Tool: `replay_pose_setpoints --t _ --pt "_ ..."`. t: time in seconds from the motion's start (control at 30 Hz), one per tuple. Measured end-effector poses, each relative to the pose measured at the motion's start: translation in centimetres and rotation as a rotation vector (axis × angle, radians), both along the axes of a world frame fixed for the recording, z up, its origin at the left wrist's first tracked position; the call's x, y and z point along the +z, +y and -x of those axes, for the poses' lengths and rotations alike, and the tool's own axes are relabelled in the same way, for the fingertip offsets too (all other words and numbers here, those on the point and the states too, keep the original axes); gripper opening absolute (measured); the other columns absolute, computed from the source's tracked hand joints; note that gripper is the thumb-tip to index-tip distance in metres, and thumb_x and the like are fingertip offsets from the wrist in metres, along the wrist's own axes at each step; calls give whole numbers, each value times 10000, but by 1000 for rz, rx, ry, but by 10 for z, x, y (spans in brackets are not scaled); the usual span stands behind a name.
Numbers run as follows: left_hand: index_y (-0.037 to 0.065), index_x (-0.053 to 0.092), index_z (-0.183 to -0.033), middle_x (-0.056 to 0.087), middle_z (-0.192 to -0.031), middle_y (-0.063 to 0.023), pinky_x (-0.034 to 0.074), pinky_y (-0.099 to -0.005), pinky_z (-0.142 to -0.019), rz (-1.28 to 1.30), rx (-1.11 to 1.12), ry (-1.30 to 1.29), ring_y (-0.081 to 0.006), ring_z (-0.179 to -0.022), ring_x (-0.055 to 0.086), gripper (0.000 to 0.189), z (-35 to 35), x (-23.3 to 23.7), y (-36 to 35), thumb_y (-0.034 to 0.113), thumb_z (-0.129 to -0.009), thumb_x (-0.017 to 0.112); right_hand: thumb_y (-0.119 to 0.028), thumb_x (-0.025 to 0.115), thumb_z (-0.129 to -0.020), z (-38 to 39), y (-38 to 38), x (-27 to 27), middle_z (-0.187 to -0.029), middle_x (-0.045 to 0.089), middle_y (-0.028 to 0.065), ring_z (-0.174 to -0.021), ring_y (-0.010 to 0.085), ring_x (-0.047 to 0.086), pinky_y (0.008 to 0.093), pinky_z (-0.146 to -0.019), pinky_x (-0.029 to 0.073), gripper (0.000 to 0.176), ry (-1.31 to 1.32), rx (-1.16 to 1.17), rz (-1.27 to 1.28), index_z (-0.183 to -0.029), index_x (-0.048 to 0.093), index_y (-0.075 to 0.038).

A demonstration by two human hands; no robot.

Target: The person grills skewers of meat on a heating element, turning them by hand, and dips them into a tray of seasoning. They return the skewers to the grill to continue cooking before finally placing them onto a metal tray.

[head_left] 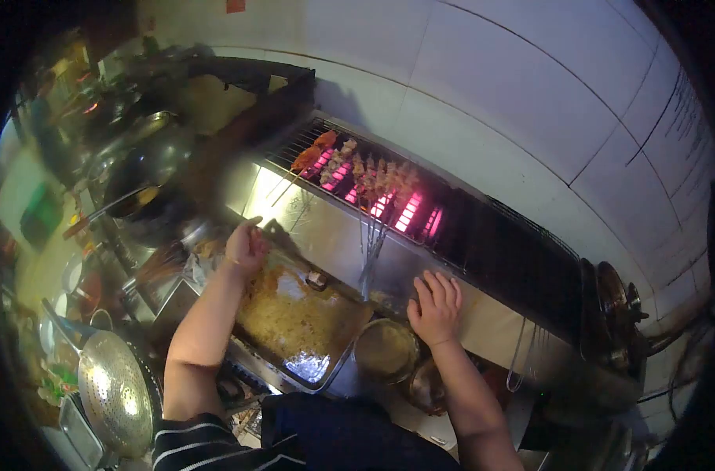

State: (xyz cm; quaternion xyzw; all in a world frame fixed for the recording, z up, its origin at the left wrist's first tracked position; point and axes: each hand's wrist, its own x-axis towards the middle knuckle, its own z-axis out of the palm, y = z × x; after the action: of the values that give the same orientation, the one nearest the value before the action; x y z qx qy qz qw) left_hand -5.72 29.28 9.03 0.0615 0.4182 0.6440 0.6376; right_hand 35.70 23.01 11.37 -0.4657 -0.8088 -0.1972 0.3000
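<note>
My left hand (247, 248) is over the back left corner of a metal tray (343, 363) with oily, yellow-brown residue. Its fingers are curled, and I cannot make out what is in them, if anything. The stick ends of two reddish skewers (306, 159) point towards it from the grill (483, 235). My right hand (437, 308) is open, fingers stretched out over the steel front ledge (483, 314), holding nothing. Pale meat skewers (382, 179) lie over glowing pink-red heating bars, their metal sticks hanging over the front edge. A small brownish object (316, 280) is at the tray's back edge.
A round container (385, 351) stands right of the tray. Metal tongs (516, 363) hang at the right front. A wok (149, 177) and a perforated strainer (115, 385) are on the left. Pans (611, 294) are at the far right. A tiled wall (499, 102) rises behind the grill.
</note>
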Motion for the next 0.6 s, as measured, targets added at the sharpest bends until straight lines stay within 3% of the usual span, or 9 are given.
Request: replay_pose_setpoints --t 0.07,0.17,0.23,0.37,0.43,0.5,0.57,0.6 --pt "164 564 -755 453 -548 65 323 -223 -373 36 141 51 -70 -426 398 177 -8 -10 -26 292 -878 567 -204 645 -730 0 0 1 -1219 563 53 -1171 255 482 483 -1041 339 365 -6 4 1 -1088 636 -134" --pt "176 526 -692 399 -525 65 265 -232 -362 -25 174 -8 -86 -393 332 201 -12 -36 -69 270 -864 567 -201 645 -727 -1 -1 1 -1219 561 58 -1166 259 483 490 -1039 337 369 3 9 16 -1089 633 -129" --pt "173 538 -681 410 -532 62 220 -238 -360 39 273 203 -82 -401 332 197 -30 -49 -103 266 -852 572 -198 645 -727 -1 -2 0 -1217 559 61 -1165 262 483 492 -1038 336 367 11 16 13 -1087 631 -127" --pt "110 591 -745 447 -552 49 270 -243 -406 -33 278 626 -73 -442 376 163 -69 -95 -177 190 -875 533 -191 643 -729 -4 1 -3 -1204 555 65 -1169 267 479 491 -1038 334 352 27 37 -18 -1074 629 -125" --pt "80 608 -775 513 -602 29 331 -237 -464 -80 133 831 -78 -487 411 150 -100 -76 -217 130 -884 518 -187 642 -728 -5 1 -6 -1205 557 68 -1177 270 475 493 -1043 328 355 42 44 -16 -1076 628 -121" --pt "56 608 -790 571 -662 -11 397 -231 -536 -225 -235 898 -74 -557 475 146 -99 -106 -262 83 -889 504 -183 641 -726 -6 2 -7 -1215 561 70 -1189 275 469 500 -1053 318 369 59 52 -4 -1089 628 -114" --pt "57 615 -811 632 -730 -66 469 -289 -603 -108 -677 1251 -139 -647 589 118 -93 -121 -304 158 -850 569 -183 642 -725 -6 1 -6 -1215 562 70 -1193 273 468 501 -1056 316 371 69 50 12 -1090 629 -113" --pt "69 629 -836 645 -757 -87 489 -337 -615 -243 -793 1367 -189 -689 619 149 -86 -120 -321 214 -811 608 -183 642 -725 -6 0 -5 -1216 563 70 -1196 273 467 501 -1058 315 372 72 51 18 -1090 629 -113"
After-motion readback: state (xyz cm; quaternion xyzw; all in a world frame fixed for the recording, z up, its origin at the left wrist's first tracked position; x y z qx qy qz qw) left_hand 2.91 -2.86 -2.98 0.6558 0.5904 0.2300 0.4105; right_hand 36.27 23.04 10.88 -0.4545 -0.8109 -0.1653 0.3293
